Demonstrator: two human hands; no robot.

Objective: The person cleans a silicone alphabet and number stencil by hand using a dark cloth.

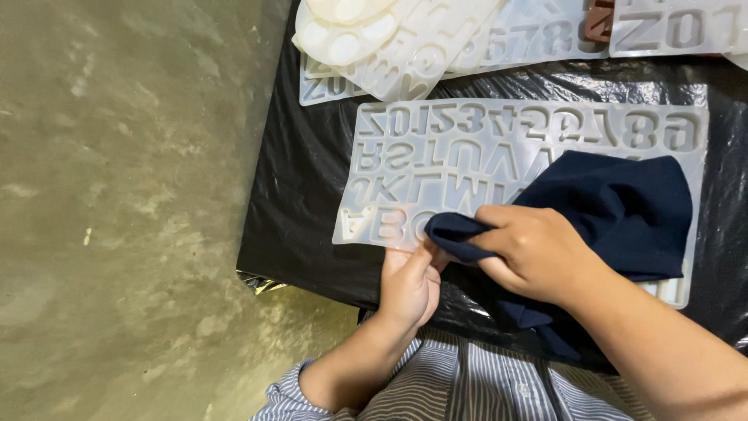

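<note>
Concrete floor (117, 210), mottled grey-green, fills the left side of our view. Just right of it a black plastic sheet (300, 195) covers the work surface, crinkled and shiny, with its near left corner hanging a little over the edge. Our left hand (409, 284) reaches up from a striped shirt sleeve (312, 394) and pinches the near edge of a translucent white silicone mould (467, 152), thumb on top, the fingers curled under so we cannot tell how far they close. This mould lies flat on the sheet, its rows of recessed letters and numerals turned away from us. Our right hand (534, 253) comes next, closed around a bunched fold of a dark navy cloth (615, 206), pressing the leading fold against the mould just beside the left thumb. Behind that hand the cloth spreads over the mould's right half, hiding the lower rows there. Along the far edge lie more white moulds (405, 47), overlapping in a loose heap at the left, with another flat numeral mould (674, 31) at the far right and a small brown piece (600, 22) between them.
</note>
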